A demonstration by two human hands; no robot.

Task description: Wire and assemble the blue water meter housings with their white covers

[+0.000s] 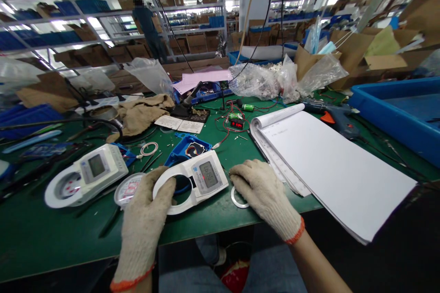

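My left hand, in a knitted glove with an orange cuff, grips a white plastic meter cover by its large round opening. An LCD panel with digits sits in the cover's other end. My right hand, gloved alike, is closed with bent fingers at a thin white ring; the hand hides part of the ring, and the fingertips' contact is hard to see. Behind the cover sits an open blue plastic housing with wires inside. A second white plug-in meter and a round clear-faced part lie to the left.
A notepad covers the bench's right side, with a glue gun and blue tray beyond. A small red-digit display with wires lies behind the work. A brown cloth is back left; a person stands by the shelves.
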